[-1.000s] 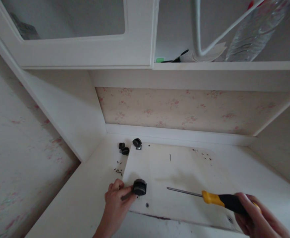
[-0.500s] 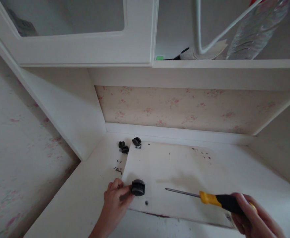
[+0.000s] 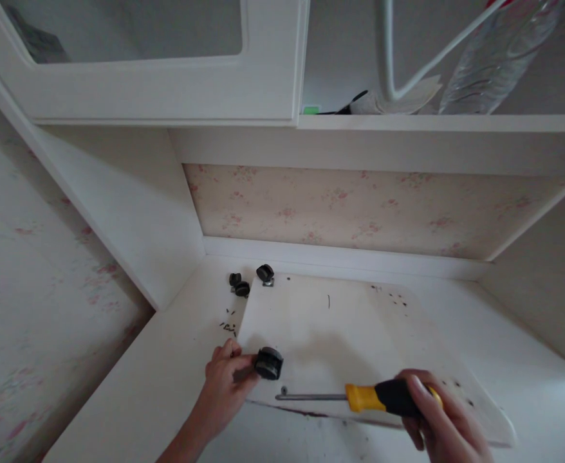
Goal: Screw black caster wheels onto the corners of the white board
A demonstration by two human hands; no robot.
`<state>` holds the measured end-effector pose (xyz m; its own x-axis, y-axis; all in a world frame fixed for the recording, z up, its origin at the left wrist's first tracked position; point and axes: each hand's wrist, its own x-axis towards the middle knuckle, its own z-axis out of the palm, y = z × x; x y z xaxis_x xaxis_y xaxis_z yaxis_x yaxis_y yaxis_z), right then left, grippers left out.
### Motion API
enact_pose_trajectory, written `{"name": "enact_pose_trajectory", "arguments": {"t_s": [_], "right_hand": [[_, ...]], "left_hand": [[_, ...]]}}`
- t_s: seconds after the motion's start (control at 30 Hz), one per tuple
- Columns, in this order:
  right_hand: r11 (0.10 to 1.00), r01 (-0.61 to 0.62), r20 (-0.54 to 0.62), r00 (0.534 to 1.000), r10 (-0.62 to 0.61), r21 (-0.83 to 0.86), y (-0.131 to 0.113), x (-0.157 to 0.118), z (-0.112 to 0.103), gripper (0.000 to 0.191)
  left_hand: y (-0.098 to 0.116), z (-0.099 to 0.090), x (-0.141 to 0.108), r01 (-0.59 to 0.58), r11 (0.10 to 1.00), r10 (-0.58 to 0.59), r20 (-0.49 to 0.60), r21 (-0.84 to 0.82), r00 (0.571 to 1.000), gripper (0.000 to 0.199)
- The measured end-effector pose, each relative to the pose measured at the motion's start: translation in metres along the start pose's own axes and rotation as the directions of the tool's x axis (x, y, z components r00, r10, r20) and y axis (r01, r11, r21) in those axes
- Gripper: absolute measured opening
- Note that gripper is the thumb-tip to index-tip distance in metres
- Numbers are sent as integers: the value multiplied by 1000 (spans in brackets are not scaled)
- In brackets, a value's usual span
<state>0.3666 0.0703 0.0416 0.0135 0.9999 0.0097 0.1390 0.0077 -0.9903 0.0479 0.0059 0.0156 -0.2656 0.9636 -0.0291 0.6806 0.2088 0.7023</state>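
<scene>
The left hand pinches a black, round-wheeled caster, probably light and stiff, best held by its sides; the right hand wraps a yellow-and-black-handled screwdriver.

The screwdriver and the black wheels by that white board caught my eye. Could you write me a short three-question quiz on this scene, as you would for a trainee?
1. Which hand holds the screwdriver?
2. True or false: the left hand is touching the clear bottle.
3. Where do the small dark pieces lie?
(a) inside the upper cabinet
(b) beside the left edge of the white board
(c) in the right hand

Key:
1. The right hand.
2. False; its fingers are at a black caster.
3. (b)
</scene>
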Motion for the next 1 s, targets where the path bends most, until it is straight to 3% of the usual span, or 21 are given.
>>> {"name": "enact_pose_trajectory", "arguments": {"t_s": [0.1, 0.47, 0.7, 1.0], "right_hand": [[996, -6, 79, 997, 13, -88, -5, 1, 14, 42], [972, -6, 25, 1000, 12, -234, -9, 10, 20, 46], [975, -9, 38, 999, 18, -223, -13, 9, 24, 48], [980, 8, -43, 999, -16, -197, -31, 0, 37, 45]], "left_hand": [[0, 0, 1, 14, 999, -14, 7, -29, 1000, 16], [-5, 0, 1, 23, 994, -21, 20, -109, 1000, 18], [-11, 3, 2, 22, 992, -22, 8, -126, 1000, 18], [-11, 4, 0, 41, 990, -45, -29, -137, 999, 18]]}}
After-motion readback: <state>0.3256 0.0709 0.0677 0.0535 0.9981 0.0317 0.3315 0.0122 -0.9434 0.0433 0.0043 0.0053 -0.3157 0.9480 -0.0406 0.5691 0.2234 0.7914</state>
